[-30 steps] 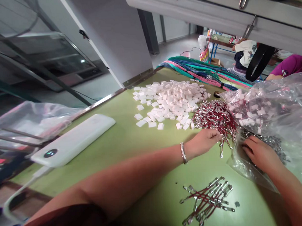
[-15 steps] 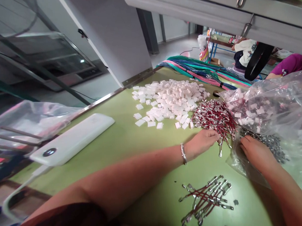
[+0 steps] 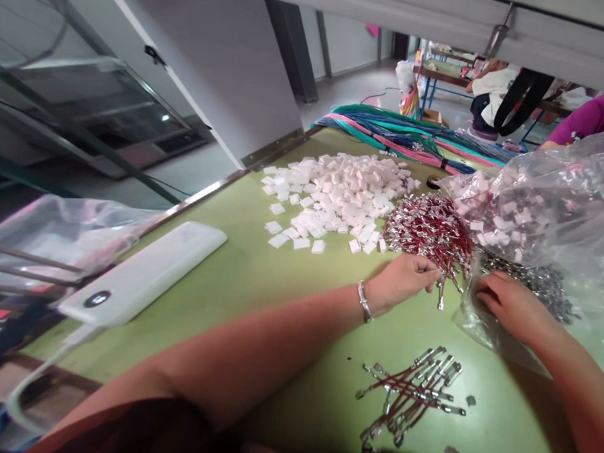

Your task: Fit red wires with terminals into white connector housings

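My left hand (image 3: 410, 278), with a bracelet on the wrist, is at the near edge of a heap of short red wires (image 3: 427, 231) with silver metal terminals. Its fingers are pinched together; what lies between them is hidden. To the right, my right hand (image 3: 510, 304) has its fingers curled closed at the edge of a clear plastic bag (image 3: 474, 326), beside a pile of dark metal terminals (image 3: 545, 282). Whatever it grips cannot be made out. Nearer to me, a loose bunch of red terminal wires (image 3: 414, 395) lies crisscrossed on the green table (image 3: 264, 281).
White plastic connector housings (image 3: 335, 191) are heaped behind my left hand, with more inside a clear bag (image 3: 511, 210). Bundled coloured cables (image 3: 392, 132) line the back edge. A white power bank (image 3: 149, 276) with a cable lies left. Other people sit beyond the table.
My left hand's fingers have curled in more at the wire heap. The right hand has shifted slightly left at the bag. The view has moved a little.
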{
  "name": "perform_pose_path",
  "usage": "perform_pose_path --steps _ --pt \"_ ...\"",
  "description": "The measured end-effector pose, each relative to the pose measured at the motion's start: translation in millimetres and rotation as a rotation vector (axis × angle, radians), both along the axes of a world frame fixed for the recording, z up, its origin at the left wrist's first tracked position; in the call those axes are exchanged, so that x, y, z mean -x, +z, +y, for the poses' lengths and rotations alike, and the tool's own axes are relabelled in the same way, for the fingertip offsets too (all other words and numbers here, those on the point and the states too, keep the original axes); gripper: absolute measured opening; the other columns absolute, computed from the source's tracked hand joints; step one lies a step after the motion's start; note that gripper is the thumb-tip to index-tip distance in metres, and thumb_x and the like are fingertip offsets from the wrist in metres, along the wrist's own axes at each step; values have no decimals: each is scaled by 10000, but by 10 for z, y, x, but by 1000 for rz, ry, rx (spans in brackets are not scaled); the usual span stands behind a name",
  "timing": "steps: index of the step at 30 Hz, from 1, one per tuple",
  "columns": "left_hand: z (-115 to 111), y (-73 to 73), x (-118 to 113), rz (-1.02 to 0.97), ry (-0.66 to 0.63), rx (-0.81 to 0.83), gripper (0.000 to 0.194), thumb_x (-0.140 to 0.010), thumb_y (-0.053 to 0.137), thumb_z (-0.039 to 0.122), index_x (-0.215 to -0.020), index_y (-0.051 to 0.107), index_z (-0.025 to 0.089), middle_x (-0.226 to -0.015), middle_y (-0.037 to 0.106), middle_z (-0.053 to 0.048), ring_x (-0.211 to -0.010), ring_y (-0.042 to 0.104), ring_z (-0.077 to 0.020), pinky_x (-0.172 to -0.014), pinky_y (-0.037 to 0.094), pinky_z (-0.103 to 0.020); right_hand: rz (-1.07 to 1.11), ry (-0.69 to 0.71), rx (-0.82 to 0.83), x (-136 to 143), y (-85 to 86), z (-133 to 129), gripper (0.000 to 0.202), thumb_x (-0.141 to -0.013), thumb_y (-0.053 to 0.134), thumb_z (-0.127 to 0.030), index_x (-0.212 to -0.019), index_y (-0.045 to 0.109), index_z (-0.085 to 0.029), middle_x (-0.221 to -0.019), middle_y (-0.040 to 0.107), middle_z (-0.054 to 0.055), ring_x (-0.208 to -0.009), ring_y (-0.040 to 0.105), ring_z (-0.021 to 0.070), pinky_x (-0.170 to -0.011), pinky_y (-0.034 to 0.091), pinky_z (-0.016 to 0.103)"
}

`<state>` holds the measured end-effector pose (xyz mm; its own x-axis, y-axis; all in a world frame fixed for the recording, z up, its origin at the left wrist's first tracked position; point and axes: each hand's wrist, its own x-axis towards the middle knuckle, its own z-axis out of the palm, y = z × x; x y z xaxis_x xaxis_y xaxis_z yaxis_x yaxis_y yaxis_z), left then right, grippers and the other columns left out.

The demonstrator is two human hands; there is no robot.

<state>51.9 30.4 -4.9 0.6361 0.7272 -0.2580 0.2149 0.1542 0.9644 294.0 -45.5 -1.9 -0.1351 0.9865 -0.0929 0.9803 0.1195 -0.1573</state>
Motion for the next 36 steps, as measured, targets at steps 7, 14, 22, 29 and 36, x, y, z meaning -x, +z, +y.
perform_pose_path --steps 7,14,22,29,36 --pt "-38 -14 -5 -133 -56 21 188 -868 581 294 -769 635 144 -597 565 33 -497 367 -63 -499 260 -223 427 -159 -270 392 54 -140 215 -911 454 -354 -904 603 -198 -645 624 3 -531 552 150 -533 415 254" --pt "-91 8 11 -179 -166 -10 200 -890 531 287 -742 576 161 -603 555 34 -524 404 -73 -527 295 -223 789 -238 -218 703 -71 -217 256 -884 534 -416 -886 666 -196 -634 626 1 -495 526 132 -467 414 240" --pt "-84 -4 2 -172 -217 -41 212 -896 518 277 -720 558 165 -579 534 42 -521 422 -75 -544 331 -225 910 -328 -77 678 -32 -214 275 -862 560 -454 -792 632 -198 -595 591 -14 -429 459 105 -408 346 219" --pt "-140 -46 19 8 -217 -491 203 -876 494 209 -736 634 163 -643 580 17 -602 490 -93 -620 402 -231 741 -233 -56 690 23 -239 321 -852 547 -414 -605 553 -210 -485 509 -38 -440 433 112 -446 335 226" --pt "-34 -1 70 103 -388 -565 235 -878 497 243 -739 671 168 -605 586 22 -573 499 -89 -575 388 -206 656 -202 -29 789 61 -242 338 -883 482 -404 -633 613 -218 -475 563 -22 -418 492 135 -470 394 254"
